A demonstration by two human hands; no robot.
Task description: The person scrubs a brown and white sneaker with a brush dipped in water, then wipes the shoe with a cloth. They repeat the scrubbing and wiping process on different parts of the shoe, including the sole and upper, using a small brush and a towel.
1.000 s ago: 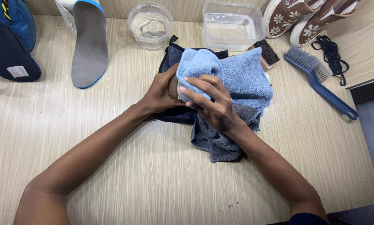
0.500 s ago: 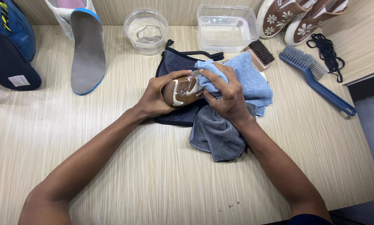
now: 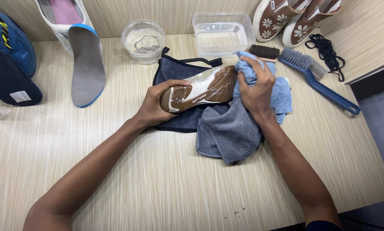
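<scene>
Where light blue cloth covers shoe, toe hidden.

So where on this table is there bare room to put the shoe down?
Bare tabletop lies in front between both forearms, and between the grey insole and the dark cloth. The back edge is crowded: round bowl, clear tub, brushes, patterned shoes.

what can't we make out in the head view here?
- Upper of the shoe: only its sole faces the camera.
- Toe end of that shoe: covered by the light blue cloth and right hand.
- Left hand fingertips: behind the heel.
- Blue shoe and brown flowered shoes: cut off by frame edges.
</scene>
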